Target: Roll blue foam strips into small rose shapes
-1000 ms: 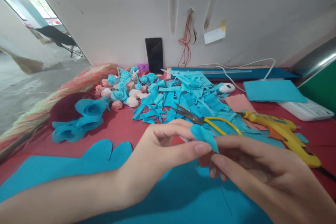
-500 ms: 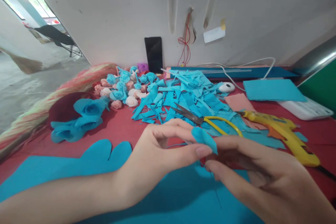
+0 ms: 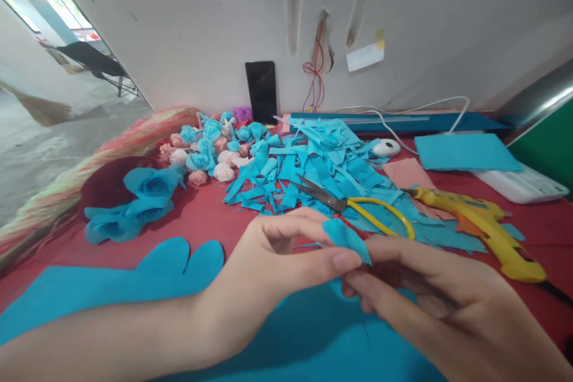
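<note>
Scissors [image 3: 349, 206] left of glue gun [image 3: 481, 224], behind hands.

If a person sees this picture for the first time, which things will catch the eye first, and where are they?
In the foreground, the left hand and right hand pinch a small blue petal between them, above a big blue sheet. Behind them a heap of blue scraps covers the red table, with yellow-handled scissors on it. A yellow glue gun lies at right, small fabric roses at left.
</note>
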A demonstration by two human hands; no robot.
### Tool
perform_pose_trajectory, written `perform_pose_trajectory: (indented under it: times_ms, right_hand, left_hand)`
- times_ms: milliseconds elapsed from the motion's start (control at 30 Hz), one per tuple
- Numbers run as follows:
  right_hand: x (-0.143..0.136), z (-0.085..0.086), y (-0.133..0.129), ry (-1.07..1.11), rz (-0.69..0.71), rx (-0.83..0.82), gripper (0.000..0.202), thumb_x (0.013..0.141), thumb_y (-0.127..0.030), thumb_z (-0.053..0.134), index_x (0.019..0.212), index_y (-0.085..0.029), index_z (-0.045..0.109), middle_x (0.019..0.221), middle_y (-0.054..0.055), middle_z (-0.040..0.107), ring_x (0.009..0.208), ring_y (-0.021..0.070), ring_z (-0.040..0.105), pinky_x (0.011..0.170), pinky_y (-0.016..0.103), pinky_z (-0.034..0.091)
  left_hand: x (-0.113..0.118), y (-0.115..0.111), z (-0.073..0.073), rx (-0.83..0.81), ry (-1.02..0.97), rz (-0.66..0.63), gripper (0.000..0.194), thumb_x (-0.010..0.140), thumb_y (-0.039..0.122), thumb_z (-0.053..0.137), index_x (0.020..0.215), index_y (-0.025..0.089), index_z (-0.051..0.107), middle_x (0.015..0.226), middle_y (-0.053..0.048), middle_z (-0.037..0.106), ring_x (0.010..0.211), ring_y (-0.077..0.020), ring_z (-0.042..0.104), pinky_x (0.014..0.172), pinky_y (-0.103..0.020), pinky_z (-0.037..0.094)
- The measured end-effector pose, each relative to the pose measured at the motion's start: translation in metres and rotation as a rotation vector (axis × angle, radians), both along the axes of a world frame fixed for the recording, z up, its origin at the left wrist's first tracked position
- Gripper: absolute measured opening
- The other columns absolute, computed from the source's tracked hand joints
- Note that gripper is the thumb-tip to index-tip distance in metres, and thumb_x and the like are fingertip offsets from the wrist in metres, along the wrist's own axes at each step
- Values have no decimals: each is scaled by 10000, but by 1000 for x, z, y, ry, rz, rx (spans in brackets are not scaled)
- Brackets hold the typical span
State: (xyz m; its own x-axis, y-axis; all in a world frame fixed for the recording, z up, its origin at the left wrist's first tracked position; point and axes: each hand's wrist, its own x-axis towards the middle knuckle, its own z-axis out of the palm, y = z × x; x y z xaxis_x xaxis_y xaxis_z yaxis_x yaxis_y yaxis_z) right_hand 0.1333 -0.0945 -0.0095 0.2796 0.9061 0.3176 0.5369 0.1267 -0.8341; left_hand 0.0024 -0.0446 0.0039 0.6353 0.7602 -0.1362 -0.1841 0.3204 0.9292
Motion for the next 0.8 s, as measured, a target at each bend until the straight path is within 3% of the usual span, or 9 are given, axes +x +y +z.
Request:
perform_pose_trajectory:
  times_ms: [467,600,700,800]
  right_hand:
    - [1,0,-2,-42,34,2,188,697,-445,561,615,-309,660,408,-17,558,443,198,595,294,211,481]
    - [6,2,-6,57,167,-17,86,712,-330,583,682,-327,663,521,-53,631,453,163,610,348,169,506]
    - [10,6,-7,139,313,-8,149,714,-222,597,748,-357,648,600,-117,650,470,96,613,432,79,500]
    - [11,9,-7,172,321,-46,174,717,-179,593,745,-342,643,602,-131,646,494,73,616,472,46,486]
  left_hand:
    - [1,2,2,-61,-70,-54,34,665,123,659,638,145,658,759,30,517,659,-52,524,594,-129,462]
    - [1,2,2,-36,-73,-47,38,657,101,657,633,128,648,741,28,517,658,-53,526,587,-125,455]
    - [1,2,2,-29,-86,-68,37,665,98,648,637,121,639,718,29,509,600,-48,521,558,-147,449]
    - [1,1,1,-21,-81,-60,38,663,104,651,636,125,634,738,26,507,585,-48,515,537,-159,441]
